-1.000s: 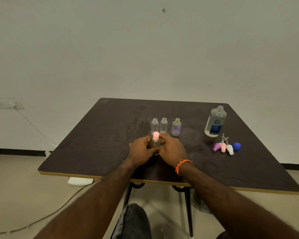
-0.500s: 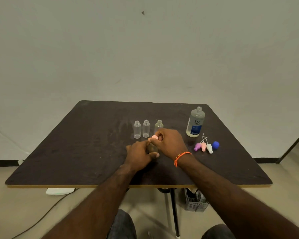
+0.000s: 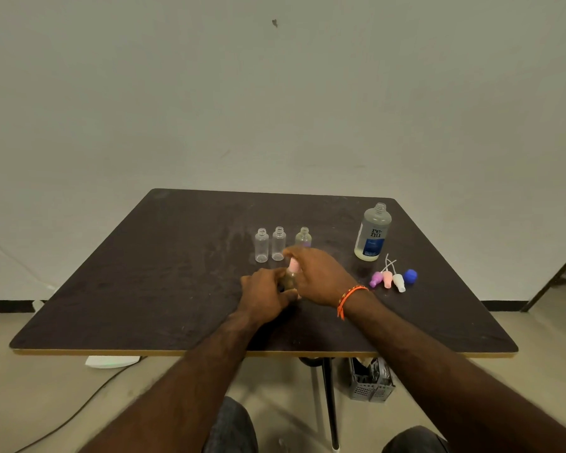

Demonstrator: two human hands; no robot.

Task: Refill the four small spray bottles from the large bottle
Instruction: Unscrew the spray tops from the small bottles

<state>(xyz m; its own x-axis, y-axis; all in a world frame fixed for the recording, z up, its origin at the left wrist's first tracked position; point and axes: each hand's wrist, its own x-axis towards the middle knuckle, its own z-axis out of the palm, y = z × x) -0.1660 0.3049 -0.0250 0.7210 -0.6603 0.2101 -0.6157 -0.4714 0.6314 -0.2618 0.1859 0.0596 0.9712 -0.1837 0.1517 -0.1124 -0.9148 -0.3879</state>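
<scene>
Both hands meeting at table centre on the one capped bottle. Left hand wrapped round the body of the small clear spray bottle with pale pink cap, holding it upright on the dark brown tabletop. Right hand curled over from the right, fingertips pinching the pink cap; orange cord bracelet on that wrist. Bottle sits between the two palms, long axis vertical, cap up and slightly blurred. Likely unscrewing the sprayer; right hand is the one on the cap, so any twist comes from there with left as the clamp. Contents not readable behind the fingers.

Just beyond the hands: row of three small clear uncapped bottles, upright, necks open; two on the left close together, third apart to the right with a faint purple tint near its base.

Right of the hands: four loose spray caps, purple, pink, white, blue, dip tubes pointing away.

Far right: large clear bottle with blue label, upright, cap off, near the right hand's side.
</scene>
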